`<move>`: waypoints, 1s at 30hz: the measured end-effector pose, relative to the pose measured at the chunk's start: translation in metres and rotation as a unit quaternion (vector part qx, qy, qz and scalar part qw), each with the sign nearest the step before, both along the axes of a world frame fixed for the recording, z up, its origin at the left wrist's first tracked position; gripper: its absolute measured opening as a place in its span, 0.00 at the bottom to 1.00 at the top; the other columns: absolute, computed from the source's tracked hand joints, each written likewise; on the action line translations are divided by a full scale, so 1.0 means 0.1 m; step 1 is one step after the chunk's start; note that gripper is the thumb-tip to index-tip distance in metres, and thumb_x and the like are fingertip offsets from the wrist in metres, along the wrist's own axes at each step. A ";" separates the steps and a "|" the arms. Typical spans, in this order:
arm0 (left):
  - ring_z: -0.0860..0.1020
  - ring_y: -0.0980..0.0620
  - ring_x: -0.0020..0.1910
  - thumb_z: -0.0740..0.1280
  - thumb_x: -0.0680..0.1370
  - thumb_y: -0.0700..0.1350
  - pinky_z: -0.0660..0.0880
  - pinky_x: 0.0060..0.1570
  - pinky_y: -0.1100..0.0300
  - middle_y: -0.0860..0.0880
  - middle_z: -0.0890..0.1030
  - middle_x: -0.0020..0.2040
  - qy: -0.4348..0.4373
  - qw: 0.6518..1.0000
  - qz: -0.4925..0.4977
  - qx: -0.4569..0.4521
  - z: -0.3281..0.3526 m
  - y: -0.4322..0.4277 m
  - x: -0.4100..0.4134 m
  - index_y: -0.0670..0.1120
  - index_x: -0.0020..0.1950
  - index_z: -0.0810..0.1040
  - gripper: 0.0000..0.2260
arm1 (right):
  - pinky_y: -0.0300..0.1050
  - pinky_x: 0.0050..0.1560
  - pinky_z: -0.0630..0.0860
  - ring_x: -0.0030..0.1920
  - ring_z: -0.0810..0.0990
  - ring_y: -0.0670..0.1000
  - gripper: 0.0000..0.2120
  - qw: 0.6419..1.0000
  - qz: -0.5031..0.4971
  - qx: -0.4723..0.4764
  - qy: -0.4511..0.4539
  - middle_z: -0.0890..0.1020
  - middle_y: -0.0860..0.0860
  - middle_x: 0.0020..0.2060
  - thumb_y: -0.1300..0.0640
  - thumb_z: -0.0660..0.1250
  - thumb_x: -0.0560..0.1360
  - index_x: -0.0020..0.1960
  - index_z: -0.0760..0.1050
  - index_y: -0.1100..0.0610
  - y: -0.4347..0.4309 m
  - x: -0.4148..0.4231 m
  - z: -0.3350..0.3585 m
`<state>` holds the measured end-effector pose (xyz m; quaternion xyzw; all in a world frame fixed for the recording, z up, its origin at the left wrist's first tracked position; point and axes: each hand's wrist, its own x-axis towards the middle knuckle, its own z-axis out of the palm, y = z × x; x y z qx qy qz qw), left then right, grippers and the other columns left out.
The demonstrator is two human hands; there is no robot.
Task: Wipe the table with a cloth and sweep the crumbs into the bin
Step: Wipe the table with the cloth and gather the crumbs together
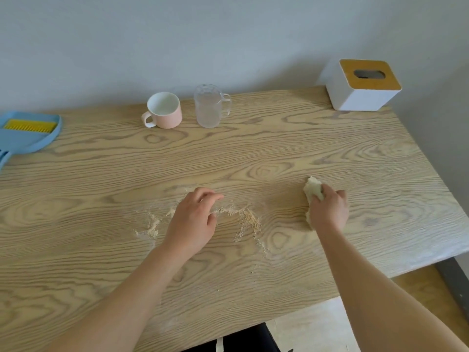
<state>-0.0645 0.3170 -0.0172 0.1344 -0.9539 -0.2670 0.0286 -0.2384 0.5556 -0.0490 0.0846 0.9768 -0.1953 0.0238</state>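
Note:
A pale yellow cloth (312, 189) lies bunched on the wooden table (253, 153), and my right hand (330, 209) grips it, pressing it down right of centre. Light crumbs (248, 222) are scattered across the middle of the table. My left hand (193, 219) hovers over them with fingers loosely curled, holding nothing. A blue dustpan (30, 138) with a yellow brush (30, 125) lying in it sits at the far left edge. No bin is in view.
A pink and white mug (163, 111) and a clear glass measuring cup (209, 106) stand at the back near the wall. A white tissue box (363, 85) with a wooden top sits at the back right corner. The table's right edge drops to the floor.

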 end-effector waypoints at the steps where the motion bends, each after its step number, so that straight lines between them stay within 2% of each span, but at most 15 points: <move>1: 0.69 0.55 0.62 0.65 0.76 0.40 0.64 0.64 0.61 0.54 0.70 0.62 -0.003 1.000 0.000 0.001 0.00 -0.01 0.00 0.49 0.66 0.72 0.19 | 0.46 0.48 0.68 0.52 0.73 0.58 0.20 1.000 0.002 0.005 -0.004 0.71 0.55 0.56 0.60 0.61 0.75 0.66 0.72 0.53 -0.05 0.04 -0.04; 4: 0.69 0.54 0.62 0.65 0.76 0.39 0.66 0.64 0.59 0.54 0.71 0.62 -0.003 1.000 0.004 0.007 -0.01 -0.02 -0.01 0.49 0.65 0.73 0.18 | 0.46 0.51 0.71 0.53 0.72 0.56 0.18 0.999 0.043 -0.016 -0.010 0.71 0.54 0.58 0.56 0.62 0.76 0.66 0.72 0.53 -0.38 0.27 -0.09; 7: 0.70 0.53 0.61 0.65 0.76 0.39 0.67 0.64 0.56 0.53 0.71 0.62 -0.004 1.000 -0.001 0.011 0.00 0.01 -0.03 0.48 0.66 0.73 0.18 | 0.47 0.53 0.74 0.52 0.72 0.52 0.18 0.988 0.147 -0.051 -0.001 0.73 0.52 0.57 0.50 0.65 0.76 0.65 0.73 0.53 -0.77 0.61 -0.11; 9: 0.71 0.53 0.60 0.65 0.76 0.39 0.68 0.63 0.57 0.52 0.71 0.62 -0.005 1.000 -0.006 0.009 0.02 0.03 -0.04 0.48 0.66 0.73 0.18 | 0.47 0.50 0.75 0.50 0.74 0.53 0.17 0.973 0.211 -0.098 -0.003 0.75 0.51 0.52 0.54 0.68 0.74 0.62 0.76 0.53 -0.96 0.77 -0.09; 11: 0.71 0.52 0.59 0.65 0.76 0.39 0.68 0.62 0.57 0.52 0.71 0.63 0.000 1.000 -0.013 0.005 0.03 0.04 -0.06 0.48 0.66 0.73 0.18 | 0.47 0.45 0.75 0.46 0.75 0.54 0.18 0.962 0.234 -0.139 0.013 0.74 0.51 0.48 0.60 0.68 0.72 0.61 0.77 0.55 -1.01 0.81 -0.03; 14: 0.72 0.52 0.58 0.66 0.75 0.39 0.69 0.61 0.57 0.52 0.71 0.62 0.004 1.000 -0.024 0.003 0.04 0.06 -0.09 0.47 0.65 0.73 0.18 | 0.46 0.44 0.77 0.44 0.75 0.52 0.20 0.968 0.182 -0.153 0.075 0.75 0.51 0.49 0.63 0.67 0.71 0.63 0.76 0.55 -0.86 0.69 0.09; 16: 0.71 0.52 0.58 0.65 0.75 0.38 0.69 0.61 0.58 0.52 0.71 0.62 0.009 0.999 -0.033 0.008 0.05 0.10 -0.13 0.47 0.65 0.73 0.18 | 0.43 0.44 0.75 0.44 0.76 0.51 0.20 0.976 0.135 -0.141 0.091 0.74 0.50 0.51 0.62 0.66 0.72 0.64 0.75 0.52 -0.65 0.58 0.19; 19: 0.71 0.53 0.59 0.65 0.75 0.38 0.69 0.61 0.58 0.52 0.71 0.62 0.016 0.998 -0.055 0.017 0.05 0.22 -0.18 0.47 0.65 0.73 0.18 | 0.40 0.43 0.70 0.45 0.74 0.48 0.21 0.988 0.054 -0.119 0.081 0.73 0.49 0.52 0.61 0.65 0.72 0.64 0.75 0.50 -0.24 0.51 0.31; 24: 0.72 0.52 0.59 0.66 0.74 0.38 0.69 0.61 0.57 0.52 0.72 0.61 0.018 0.996 -0.086 0.020 -0.01 0.40 -0.25 0.47 0.65 0.74 0.19 | 0.41 0.45 0.69 0.45 0.74 0.49 0.21 0.989 -0.072 -0.109 0.064 0.72 0.49 0.53 0.62 0.64 0.73 0.65 0.74 0.52 0.40 0.63 0.32; 27: 0.72 0.51 0.60 0.66 0.74 0.37 0.66 0.60 0.60 0.51 0.72 0.61 0.017 0.995 -0.096 0.019 -0.03 0.46 -0.24 0.47 0.64 0.74 0.19 | 0.42 0.46 0.69 0.48 0.76 0.52 0.22 0.991 -0.107 -0.074 0.030 0.71 0.50 0.54 0.62 0.63 0.72 0.66 0.73 0.52 0.65 0.77 0.24; 30: 0.71 0.52 0.61 0.65 0.75 0.38 0.64 0.60 0.61 0.51 0.72 0.62 0.014 0.995 -0.102 0.014 -0.05 0.45 -0.21 0.48 0.65 0.74 0.19 | 0.42 0.44 0.67 0.43 0.74 0.52 0.16 0.993 -0.118 -0.020 -0.013 0.71 0.49 0.49 0.60 0.62 0.73 0.60 0.76 0.53 0.62 0.98 0.09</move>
